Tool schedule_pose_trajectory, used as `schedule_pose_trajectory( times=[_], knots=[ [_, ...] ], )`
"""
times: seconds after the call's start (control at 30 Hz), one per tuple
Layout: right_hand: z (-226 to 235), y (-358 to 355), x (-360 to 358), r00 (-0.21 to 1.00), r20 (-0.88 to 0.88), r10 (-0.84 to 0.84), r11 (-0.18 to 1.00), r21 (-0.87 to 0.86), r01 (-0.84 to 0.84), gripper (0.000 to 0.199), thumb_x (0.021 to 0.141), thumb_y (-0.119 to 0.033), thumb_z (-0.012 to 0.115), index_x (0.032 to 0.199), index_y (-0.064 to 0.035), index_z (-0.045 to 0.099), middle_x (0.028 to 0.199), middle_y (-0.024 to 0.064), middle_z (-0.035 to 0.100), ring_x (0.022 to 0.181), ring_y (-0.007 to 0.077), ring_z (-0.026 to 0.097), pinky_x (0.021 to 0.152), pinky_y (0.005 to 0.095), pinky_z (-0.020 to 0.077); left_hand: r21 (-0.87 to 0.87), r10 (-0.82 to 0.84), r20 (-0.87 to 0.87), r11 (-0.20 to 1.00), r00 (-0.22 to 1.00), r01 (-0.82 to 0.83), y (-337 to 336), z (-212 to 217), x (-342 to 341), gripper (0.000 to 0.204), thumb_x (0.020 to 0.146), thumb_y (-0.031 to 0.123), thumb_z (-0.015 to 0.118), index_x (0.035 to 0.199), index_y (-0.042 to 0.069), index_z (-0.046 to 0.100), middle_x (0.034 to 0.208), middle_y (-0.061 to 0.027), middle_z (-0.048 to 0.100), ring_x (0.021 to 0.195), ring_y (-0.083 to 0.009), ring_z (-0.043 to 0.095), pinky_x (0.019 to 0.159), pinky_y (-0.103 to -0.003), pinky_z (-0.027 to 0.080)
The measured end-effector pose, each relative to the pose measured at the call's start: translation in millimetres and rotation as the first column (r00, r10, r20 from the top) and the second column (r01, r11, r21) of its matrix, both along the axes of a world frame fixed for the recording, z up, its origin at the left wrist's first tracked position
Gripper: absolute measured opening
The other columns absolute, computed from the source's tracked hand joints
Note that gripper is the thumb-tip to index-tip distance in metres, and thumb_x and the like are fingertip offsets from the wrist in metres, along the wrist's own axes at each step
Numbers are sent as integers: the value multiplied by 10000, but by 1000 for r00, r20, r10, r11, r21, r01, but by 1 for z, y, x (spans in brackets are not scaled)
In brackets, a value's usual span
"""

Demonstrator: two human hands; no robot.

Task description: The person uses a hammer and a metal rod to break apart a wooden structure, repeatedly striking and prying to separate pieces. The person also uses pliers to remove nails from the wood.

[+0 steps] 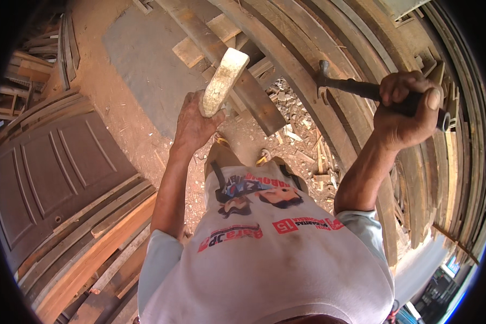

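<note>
Head view, 1 frame. The left hand (pixel 191 121), just left of centre in the upper half of the frame, was clenched round the lower end of a short pale wood block (pixel 224 81), which stood tilted up and to the right above the fist. The right hand (pixel 405 108), at the upper right, was closed tight on the dark grip of a claw hammer (pixel 362 89); the shaft ran left from the fist and the steel head sat at upper centre-right, over the long curved planks (pixel 308 81) that swept down the right side of the frame. Judged handling: the block looked stiff, dry and light enough for 1 hand, with a rough dusty surface that should not slip; holding it at the lower end kept the fingers away from the top face. The hammer looked head-heavy, best held near the end of the grip, as here. A brown panelled door (pixel 48 178) lay flat at left, with wood scraps (pixel 297 135) strewn over the dusty floor (pixel 140 65) near centre.
</note>
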State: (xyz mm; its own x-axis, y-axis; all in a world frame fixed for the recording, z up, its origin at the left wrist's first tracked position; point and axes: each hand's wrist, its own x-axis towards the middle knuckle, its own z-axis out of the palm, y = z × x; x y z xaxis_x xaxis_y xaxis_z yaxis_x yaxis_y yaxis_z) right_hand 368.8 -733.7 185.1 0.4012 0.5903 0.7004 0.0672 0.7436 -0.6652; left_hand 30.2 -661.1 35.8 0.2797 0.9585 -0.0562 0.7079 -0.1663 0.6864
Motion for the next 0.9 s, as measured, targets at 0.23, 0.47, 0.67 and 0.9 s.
schedule_pose_trajectory(
  times=[0.23, 0.47, 0.67, 0.9],
  knots=[
    [33, 1, -17, 982, -185, -21, 997, 73, 35, 424, 1016, -422, 559, 880, -29, 644, 624, 73, 485, 470, 170, 434, 443, 303, 381, 166, -57, -66, 984, 996, 67, 56, -1, 5, 709, 850, 286, 808, 1439, 8, 527, 1237, -209, 523, 1227, -382, 526, 1042, -489, 472],
    [9, 99, -15, 931, -236, -277, 934, 160, 319, 530, 1036, -482, 422, 879, -26, 641, 687, 97, 564, 605, 231, 555, 627, 405, 493, -22, -279, -11, 960, 960, 279, 101, -25, -17, 780, 852, 331, 817, 1472, -23, 501, 1364, -279, 512, 1295, -444, 533, 1089, -470, 466],
    [-57, 120, 10, 742, -333, -582, 812, -193, 551, 510, 1076, -457, 450, 1010, 3, 661, 907, 168, 694, 900, 317, 689, 931, 495, 553, 15, -343, 78, 939, 936, 343, 144, -15, -44, 714, 863, 341, 803, 1429, -10, 545, 1381, -286, 541, 1326, -437, 528, 1103, -473, 456],
    [-112, 46, -3, 612, -158, -775, 523, -703, 481, 710, 981, -740, 489, 967, -42, 617, 748, 77, 604, 594, 181, 555, 550, 324, 439, -14, -330, 188, 941, 925, 338, 241, 11, -24, 660, 904, 367, 759, 1402, -13, 553, 1333, -257, 594, 1285, -402, 565, 1083, -494, 459]
  ],
)
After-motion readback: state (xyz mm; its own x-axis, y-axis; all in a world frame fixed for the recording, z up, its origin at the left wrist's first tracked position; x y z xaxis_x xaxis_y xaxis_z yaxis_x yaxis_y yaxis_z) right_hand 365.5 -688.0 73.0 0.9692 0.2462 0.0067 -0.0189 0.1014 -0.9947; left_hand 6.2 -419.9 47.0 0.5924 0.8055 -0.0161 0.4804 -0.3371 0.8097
